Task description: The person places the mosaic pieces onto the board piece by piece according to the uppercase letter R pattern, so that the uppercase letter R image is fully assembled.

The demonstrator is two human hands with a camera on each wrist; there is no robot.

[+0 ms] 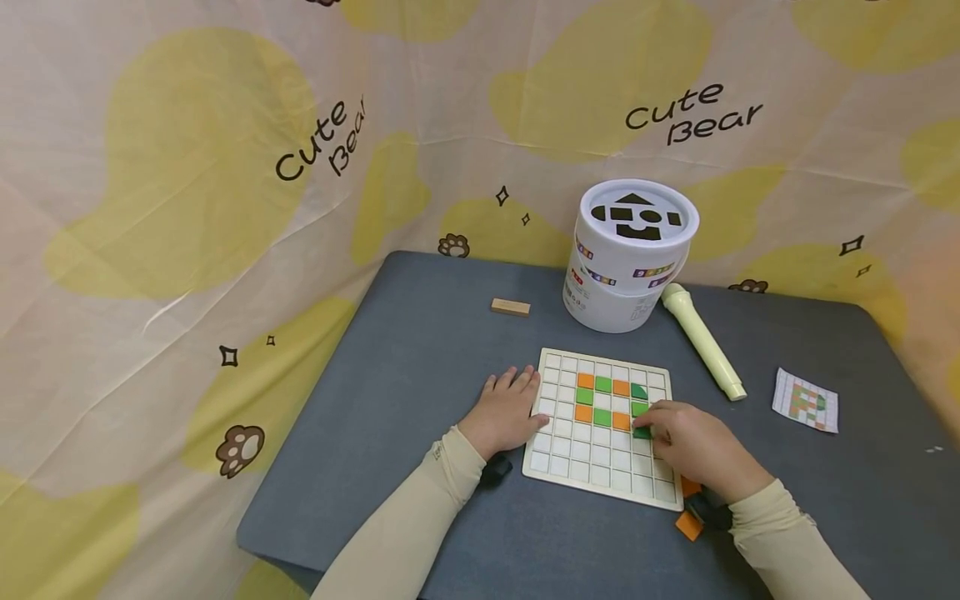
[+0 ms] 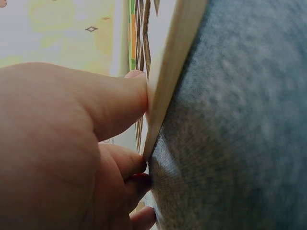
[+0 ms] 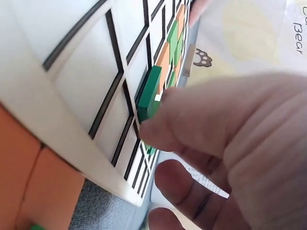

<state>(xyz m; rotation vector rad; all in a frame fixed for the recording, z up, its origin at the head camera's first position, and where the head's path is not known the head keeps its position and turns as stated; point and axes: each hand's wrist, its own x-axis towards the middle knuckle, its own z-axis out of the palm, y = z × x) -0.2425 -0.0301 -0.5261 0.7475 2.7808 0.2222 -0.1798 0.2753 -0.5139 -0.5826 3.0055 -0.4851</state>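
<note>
A square board (image 1: 561, 444) with a grid of white cells lies on the table. Orange and green tiles fill some cells, among them an orange tile (image 1: 582, 412), a green tile (image 1: 602, 417) and a dark green rounded tile (image 1: 638, 391). My left hand (image 1: 504, 412) rests at the board's left edge, fingers extended, thumb touching the rim (image 2: 165, 72). At the right side of the pattern, my right hand (image 1: 697, 446) pinches a dark green tile (image 3: 149, 93) between thumb and forefinger. That tile sits tilted over a cell, its far part hidden by the fingers.
Behind the board stands a white bucket (image 1: 611, 287) with shaped holes in its lid. Nearby lie a pale yellow tube (image 1: 705, 343), a wooden block (image 1: 511, 307) and a pattern card (image 1: 806, 400). Loose orange tiles (image 1: 688, 526) lie beside the board's near right corner.
</note>
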